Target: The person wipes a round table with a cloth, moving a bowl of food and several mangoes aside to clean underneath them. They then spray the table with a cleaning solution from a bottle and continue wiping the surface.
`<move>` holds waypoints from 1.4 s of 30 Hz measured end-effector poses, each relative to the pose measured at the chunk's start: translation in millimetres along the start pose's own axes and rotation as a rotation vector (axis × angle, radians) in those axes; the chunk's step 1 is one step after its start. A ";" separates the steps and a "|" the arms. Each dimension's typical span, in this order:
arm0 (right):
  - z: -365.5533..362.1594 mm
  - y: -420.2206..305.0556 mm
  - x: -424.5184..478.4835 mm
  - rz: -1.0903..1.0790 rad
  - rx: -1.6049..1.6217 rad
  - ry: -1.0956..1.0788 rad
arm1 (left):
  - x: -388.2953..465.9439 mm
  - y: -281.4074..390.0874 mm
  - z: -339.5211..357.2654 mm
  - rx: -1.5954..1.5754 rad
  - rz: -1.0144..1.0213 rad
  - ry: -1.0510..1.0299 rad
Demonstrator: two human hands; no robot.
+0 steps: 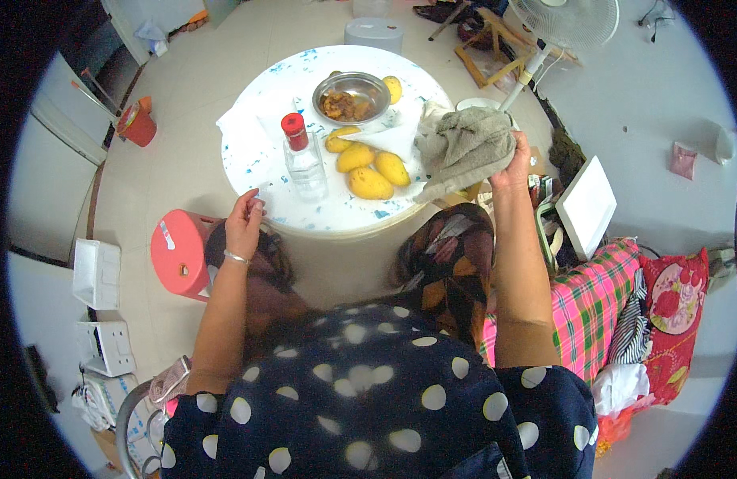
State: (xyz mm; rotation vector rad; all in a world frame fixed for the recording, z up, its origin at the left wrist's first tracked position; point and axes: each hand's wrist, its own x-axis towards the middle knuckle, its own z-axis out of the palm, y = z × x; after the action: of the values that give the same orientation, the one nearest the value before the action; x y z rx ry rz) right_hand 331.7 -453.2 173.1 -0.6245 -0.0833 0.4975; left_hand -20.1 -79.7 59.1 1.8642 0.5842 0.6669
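My right hand (pixel 515 161) grips a grey-green cloth (pixel 473 143) at the right edge of the round white table (pixel 255 149). At the table's near left edge is my left hand (pixel 247 217), fingers loosely curled, with nothing seen in it. A clear glass bottle with a red cap (pixel 305 164) stands just beyond it. Several yellow mangoes (pixel 369 183) lie in the middle beside a white sheet (pixel 383 141). Behind them sits a steel bowl (pixel 352 99) with brown food in it, and another yellow fruit (pixel 393 90) lies at its right.
A red plastic stool (pixel 180 254) stands left of my legs. At the right are a white standing fan (pixel 527 69), a white foam lid (pixel 587 209) and a seat with a pink plaid cover (pixel 596 305). A grey bin (pixel 374 37) stands behind the table.
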 end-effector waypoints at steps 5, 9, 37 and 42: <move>15.3 -13.5 -23.2 0.047 -0.019 -0.027 | -17.2 16.4 -6.1 0.058 0.046 -0.044; 35.3 -14.0 -26.2 0.120 -0.048 0.023 | -28.0 5.5 -9.1 -0.013 -0.025 -0.053; 78.3 117.2 -155.4 0.190 -0.359 -0.462 | -65.5 170.6 101.8 -0.884 -0.330 -0.440; 61.5 163.1 -181.0 0.504 -0.115 -0.264 | -66.9 159.3 91.4 0.128 0.248 -0.426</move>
State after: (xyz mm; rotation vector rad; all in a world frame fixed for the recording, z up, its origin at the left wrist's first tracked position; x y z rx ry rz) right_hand 90.2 -391.2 141.7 -0.6905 -0.2073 1.0687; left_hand 8.0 -241.0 165.9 2.1390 0.1221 0.3750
